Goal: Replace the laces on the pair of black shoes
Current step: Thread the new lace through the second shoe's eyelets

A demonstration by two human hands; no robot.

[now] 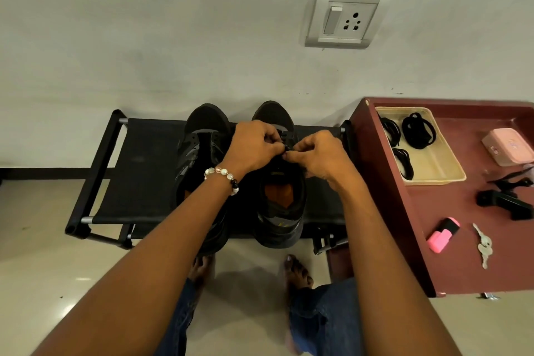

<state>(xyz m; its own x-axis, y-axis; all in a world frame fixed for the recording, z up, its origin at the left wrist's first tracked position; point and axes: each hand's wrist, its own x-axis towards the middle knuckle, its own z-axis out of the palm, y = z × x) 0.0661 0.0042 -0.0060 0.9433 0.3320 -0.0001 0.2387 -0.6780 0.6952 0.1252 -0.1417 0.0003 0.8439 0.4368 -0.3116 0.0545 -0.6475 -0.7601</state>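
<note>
Two black shoes stand side by side on a black fabric rack [138,170], toes toward the wall. The left shoe [202,141] has its tongue area bare of lace as far as I can see. Over the right shoe [281,205], whose orange insole shows, both hands meet at the lace area. My left hand [254,147], with a bead bracelet on its wrist, pinches a black lace [286,148] at the eyelets. From the other side my right hand [318,156] pinches the same lace. Fingers hide most of the lace.
A maroon table [462,254] stands to the right, carrying a beige tray [445,165] with several coiled black laces, a pink case [508,146], a black clip [505,202], a pink highlighter [443,235] and keys [484,246]. My bare feet rest on the tiled floor below.
</note>
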